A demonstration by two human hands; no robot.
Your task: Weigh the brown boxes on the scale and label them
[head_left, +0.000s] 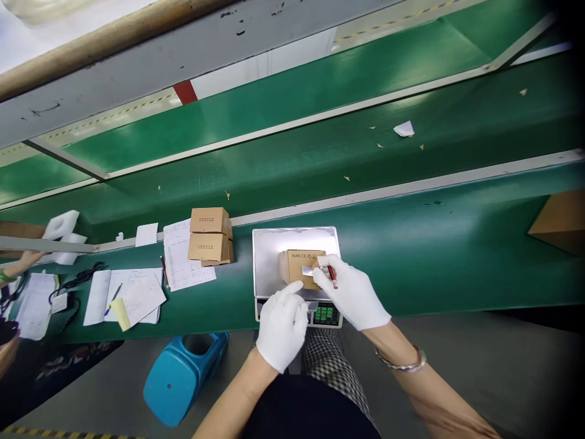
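A small brown cardboard box (297, 259) with printed marks and a whitish label (308, 271) lies on the metal pan of a weighing scale (267, 250). My right hand (351, 292), in a white glove, is closed with a red pen (333, 277) held in it. Its fingertips are at the label on the box's top. My left hand (282, 326), also gloved in white, is at the near left edge of the box, index finger stretched out and the other fingers loosely bent. Nothing shows in its grip. Part of the scale's green keypad (324, 314) is visible between the hands.
Several small cartons (208, 247) are stacked on the left beside a printed sheet (183, 259). Farther left lies an open notebook (98, 299). A blue stool (176, 378) stands below the bench. A larger carton (560, 222) is at far right; another person's hand (22, 263) shows at far left.
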